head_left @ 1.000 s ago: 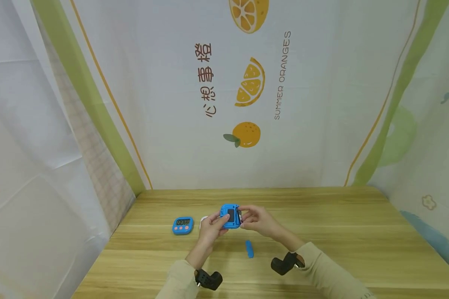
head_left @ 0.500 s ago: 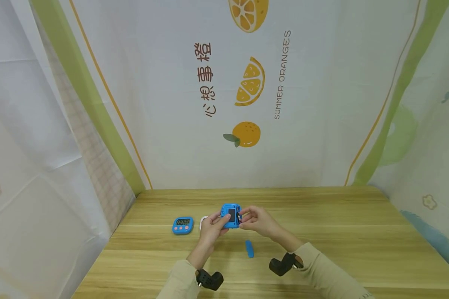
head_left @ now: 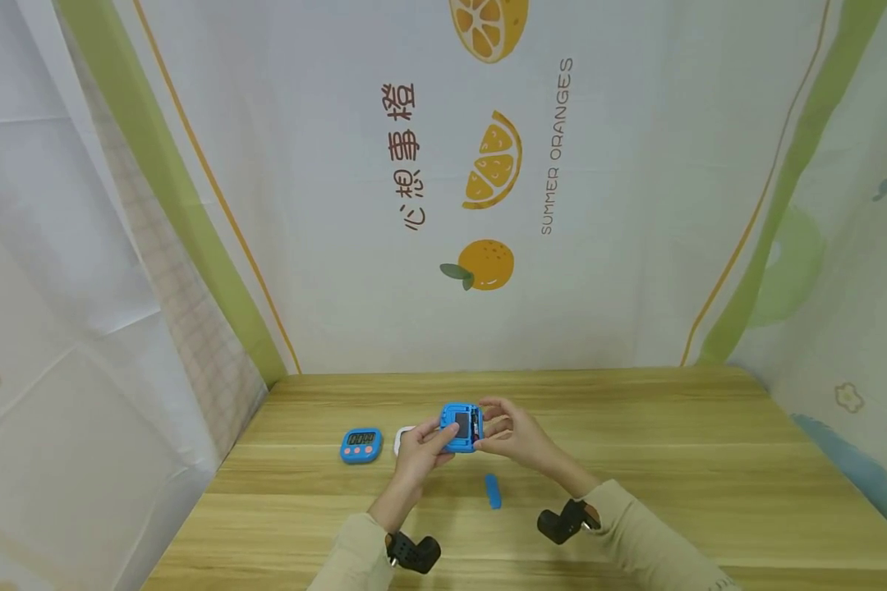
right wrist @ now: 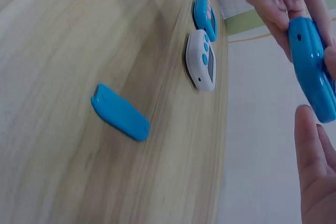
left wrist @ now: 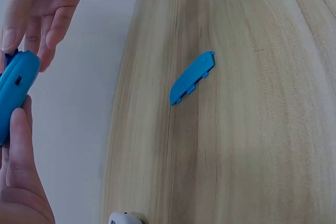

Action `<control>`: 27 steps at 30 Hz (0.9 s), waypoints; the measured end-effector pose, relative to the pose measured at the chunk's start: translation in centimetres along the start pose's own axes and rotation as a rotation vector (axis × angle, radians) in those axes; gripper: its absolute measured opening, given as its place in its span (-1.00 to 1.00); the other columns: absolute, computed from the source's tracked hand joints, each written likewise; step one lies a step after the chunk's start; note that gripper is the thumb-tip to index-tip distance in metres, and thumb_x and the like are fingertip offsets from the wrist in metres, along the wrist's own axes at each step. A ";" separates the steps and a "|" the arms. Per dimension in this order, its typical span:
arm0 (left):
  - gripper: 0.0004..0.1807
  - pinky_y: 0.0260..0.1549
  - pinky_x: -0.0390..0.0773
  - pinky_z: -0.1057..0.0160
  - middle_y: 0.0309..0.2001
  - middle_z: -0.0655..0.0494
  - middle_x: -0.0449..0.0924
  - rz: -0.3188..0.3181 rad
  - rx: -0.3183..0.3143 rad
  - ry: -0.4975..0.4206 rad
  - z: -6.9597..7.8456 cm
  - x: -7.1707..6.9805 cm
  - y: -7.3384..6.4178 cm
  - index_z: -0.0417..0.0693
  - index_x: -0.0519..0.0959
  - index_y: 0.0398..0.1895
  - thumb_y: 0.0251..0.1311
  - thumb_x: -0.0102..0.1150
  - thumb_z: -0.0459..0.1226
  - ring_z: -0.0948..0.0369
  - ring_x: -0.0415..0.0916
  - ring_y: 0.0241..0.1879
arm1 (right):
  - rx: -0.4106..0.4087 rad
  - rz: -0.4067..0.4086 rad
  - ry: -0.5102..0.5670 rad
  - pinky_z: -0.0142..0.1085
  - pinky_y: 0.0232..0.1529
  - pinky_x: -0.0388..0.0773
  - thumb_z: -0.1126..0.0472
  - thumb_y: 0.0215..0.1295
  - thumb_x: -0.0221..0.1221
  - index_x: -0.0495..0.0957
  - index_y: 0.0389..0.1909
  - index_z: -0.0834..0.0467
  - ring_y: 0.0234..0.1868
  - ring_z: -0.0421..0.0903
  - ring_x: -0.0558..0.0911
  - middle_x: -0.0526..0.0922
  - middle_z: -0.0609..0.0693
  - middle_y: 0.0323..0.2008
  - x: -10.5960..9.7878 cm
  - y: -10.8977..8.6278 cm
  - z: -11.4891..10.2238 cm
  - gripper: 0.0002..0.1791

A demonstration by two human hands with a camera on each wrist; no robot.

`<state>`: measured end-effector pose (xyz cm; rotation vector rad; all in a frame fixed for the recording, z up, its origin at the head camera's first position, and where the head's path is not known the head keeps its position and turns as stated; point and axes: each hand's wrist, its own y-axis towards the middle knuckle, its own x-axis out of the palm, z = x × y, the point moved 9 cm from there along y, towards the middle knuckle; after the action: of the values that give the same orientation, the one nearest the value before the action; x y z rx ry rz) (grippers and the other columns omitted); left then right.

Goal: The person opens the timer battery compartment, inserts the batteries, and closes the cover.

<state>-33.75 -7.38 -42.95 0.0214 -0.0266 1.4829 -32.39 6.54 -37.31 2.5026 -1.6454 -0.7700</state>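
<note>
The left hand (head_left: pixel 416 453) holds a blue digital timer (head_left: pixel 458 407), its back turned up, with the thumb lying across a dark rectangular panel. Along the timer's right side the battery slot is uncovered, and a small dark battery (head_left: pixel 476 423) lies in it. At that side is the right hand (head_left: pixel 516 435), thumb at the slot's lower end and fingers spread above. In the left wrist view the right thumb (left wrist: pixel 9 38) touches a dark piece at the slot. A blue battery cover (head_left: pixel 493 492) lies on the table below the hands.
Left of the hands, another blue timer (head_left: pixel 360 446) with pink buttons lies face up on the wooden table (head_left: pixel 673 460). A white timer (right wrist: pixel 199 61) sits beside it, partly hidden by the left hand in the head view. A patterned curtain (head_left: pixel 599 312) hangs behind.
The battery, tilted at the slot earlier, now lies along it. The right fingers have lifted and spread, and the held timer has shifted slightly to the right.
</note>
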 end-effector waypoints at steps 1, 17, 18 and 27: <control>-0.38 -0.33 0.58 0.29 -0.20 -0.15 0.58 -0.008 -0.003 0.001 0.1 0.1 -0.1 -0.42 0.30 0.13 0.12 0.14 -0.14 0.27 0.56 -0.41 | -0.006 -0.013 0.011 -0.27 -0.24 0.57 0.42 0.01 0.23 0.20 0.13 0.40 -0.23 0.16 0.55 0.38 0.39 -0.07 0.0 0.0 0.1 -0.36; -0.46 -0.35 0.58 0.35 -0.21 -0.15 0.58 -0.051 -0.021 0.010 2.3 1.1 -1.7 -0.46 0.28 0.12 0.19 0.06 -0.23 0.31 0.53 -0.44 | -0.046 -0.098 0.040 -0.31 -0.26 0.57 0.41 0.03 0.22 0.24 0.13 0.43 -0.30 0.08 0.57 0.48 0.30 -0.19 0.1 0.6 1.0 -0.39; -0.46 -0.34 0.58 0.34 -0.22 -0.14 0.58 -0.053 -0.019 0.009 2.3 1.1 -1.7 -0.46 0.28 0.12 0.18 0.06 -0.23 0.31 0.53 -0.44 | -0.050 -0.103 0.042 -0.30 -0.26 0.57 0.41 0.04 0.22 0.24 0.12 0.45 -0.30 0.10 0.56 0.48 0.32 -0.20 0.1 0.5 0.6 -0.40; -0.44 -0.29 0.58 0.23 -0.22 -0.13 0.59 -0.040 -0.033 0.018 1.6 0.9 -1.5 -0.40 0.32 0.11 0.13 0.14 -0.20 0.29 0.54 -0.45 | 0.017 -0.126 0.103 -0.26 -0.30 0.58 0.41 0.07 0.19 0.17 0.14 0.34 -0.29 0.08 0.56 0.50 0.27 -0.22 0.8 0.6 3.0 -0.39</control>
<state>-32.19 -6.61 -41.29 -0.0179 -0.0357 1.4421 -33.94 6.32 -40.09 2.6310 -1.4805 -0.6275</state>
